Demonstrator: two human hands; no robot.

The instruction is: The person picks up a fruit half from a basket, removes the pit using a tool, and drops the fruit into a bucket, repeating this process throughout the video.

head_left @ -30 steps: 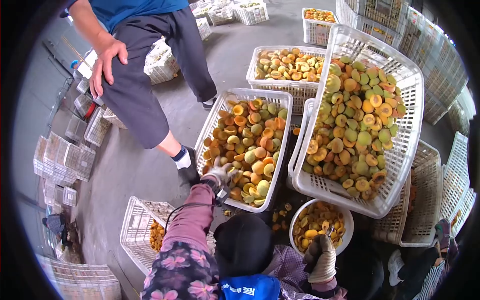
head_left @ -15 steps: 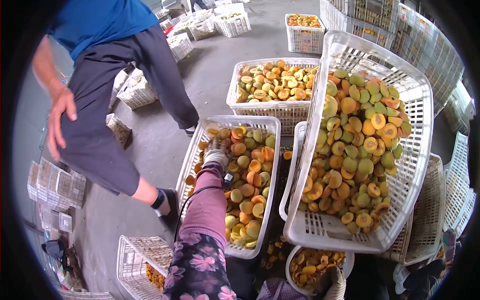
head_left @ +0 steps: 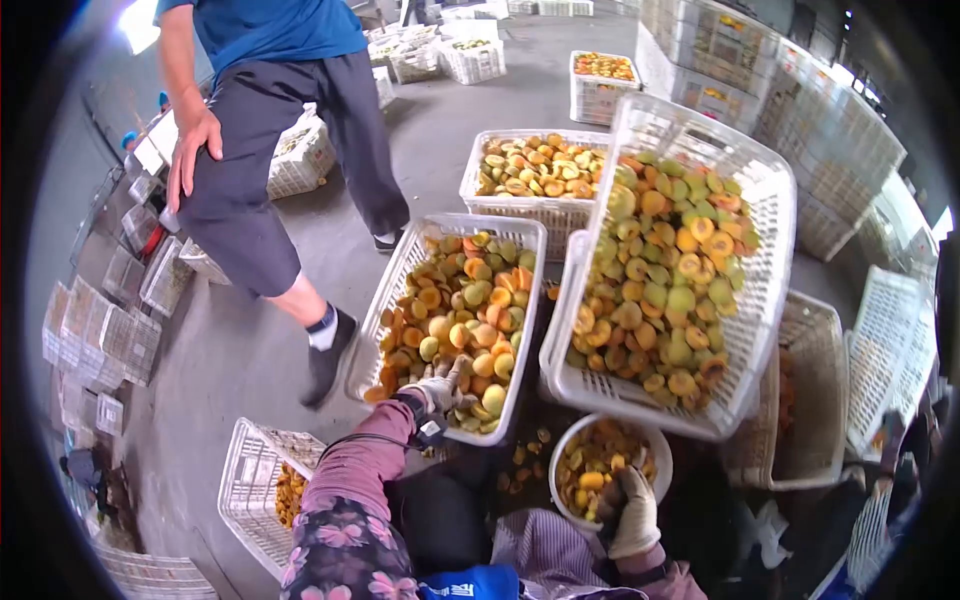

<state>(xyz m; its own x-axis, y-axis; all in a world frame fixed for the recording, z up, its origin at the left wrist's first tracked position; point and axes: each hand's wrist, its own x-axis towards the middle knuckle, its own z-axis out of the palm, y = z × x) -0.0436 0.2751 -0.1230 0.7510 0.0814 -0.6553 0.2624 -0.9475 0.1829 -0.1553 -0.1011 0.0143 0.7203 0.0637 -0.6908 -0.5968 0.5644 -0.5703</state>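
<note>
Concrete floor [head_left: 440,130] carries everything here, with tall stacks of white crates [head_left: 830,170] along the far right. A standing person [head_left: 260,160] in a blue top and dark shorts is on the left, one foot just beside the flat crate [head_left: 532,300]. That crate lies on the floor with its long axis running away from the wearer, heaped with halved orange and green fruit [head_left: 470,300]. Touching its right side, a tilted crate [head_left: 772,255] leans steeply, its load of halves banked toward its low edge above a white bowl [head_left: 666,462] that is partly filled with more pieces.

The left hand [head_left: 438,388], gloved, is at the near end of the flat crate, fingers spread wide and resting on the top halves. Nearly all the fruit lies ahead of them, up the crate's length. The right hand [head_left: 628,512], also gloved, is at the bowl's near rim, fingers curled. I cannot tell whether it grips anything. The left is the nearer hand to the flat crate, the right to the bowl.
</note>
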